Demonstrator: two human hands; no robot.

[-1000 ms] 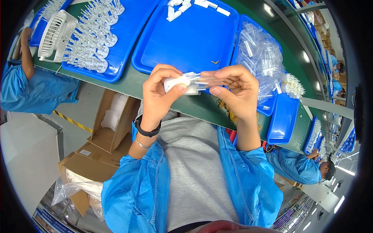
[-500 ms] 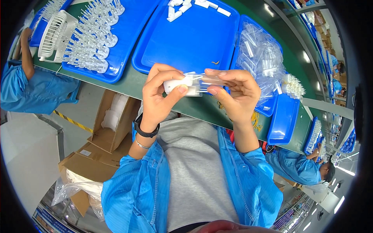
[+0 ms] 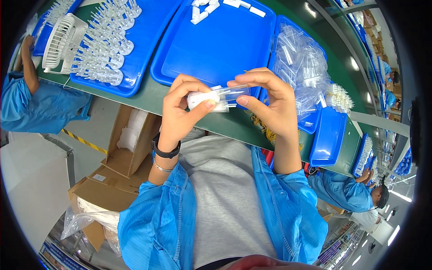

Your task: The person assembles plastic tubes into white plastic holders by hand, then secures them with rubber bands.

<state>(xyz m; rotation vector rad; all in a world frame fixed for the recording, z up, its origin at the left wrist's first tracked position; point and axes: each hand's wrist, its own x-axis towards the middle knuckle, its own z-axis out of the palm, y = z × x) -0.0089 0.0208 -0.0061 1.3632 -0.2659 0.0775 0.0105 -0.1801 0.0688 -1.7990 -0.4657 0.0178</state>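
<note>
My left hand [image 3: 180, 101] is closed around a smooth white plastic piece [image 3: 198, 98] with thin prongs pointing right. A clear plastic sleeve [image 3: 238, 92] lies around or over the prongs; which of the two I cannot tell. At the sleeve's free end is my right hand [image 3: 274, 101], its thumb at the lower edge and its fingertips at the upper edge, with the palm curved away. Both hands are held above the near edge of the green table, in front of a large blue tray [image 3: 211, 54].
White pieces [image 3: 204, 11] lie at the tray's far end. On the left, a blue tray [image 3: 130, 85] holds rows of pronged white pieces [image 3: 101, 49]. Clear sleeves [image 3: 301, 63] fill a right-hand tray, near a small blue bin [image 3: 326, 144]. Cardboard boxes [image 3: 119, 180] stand low left; co-workers sit on both sides.
The clear sleeve has shifted left toward the white piece. My right hand has moved slightly left with it, its fingers and thumb now bent more widely apart. My left hand keeps its hold.
</note>
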